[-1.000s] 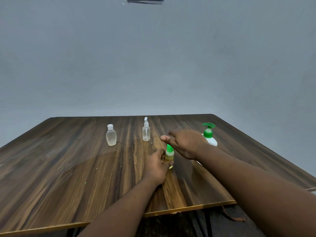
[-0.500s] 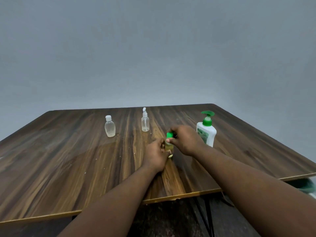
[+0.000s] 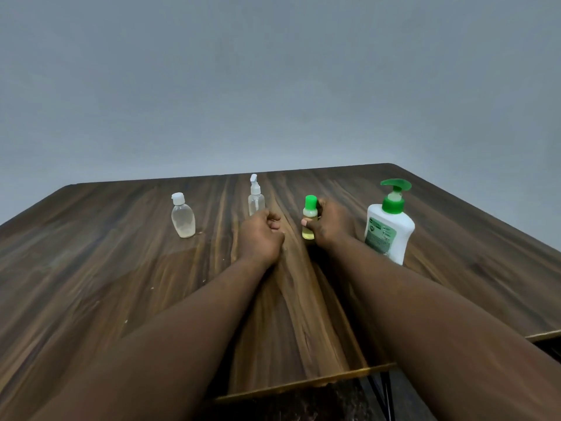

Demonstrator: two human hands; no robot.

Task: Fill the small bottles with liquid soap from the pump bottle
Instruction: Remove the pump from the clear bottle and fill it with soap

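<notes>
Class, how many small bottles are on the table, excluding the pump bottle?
3. Clear flip-cap bottle at left; clear spray bottle behind the left hand; green-capped bottle gripped by the right hand. None seems hidden.

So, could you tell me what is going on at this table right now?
A person is working at a wooden table. Their right hand grips a small green-capped bottle of yellowish liquid, which stands upright on the table. The left hand rests beside it, fingers curled, holding nothing. The white pump bottle stands untouched to the right. A clear flip-cap bottle and a clear spray bottle stand closed further left.
</notes>
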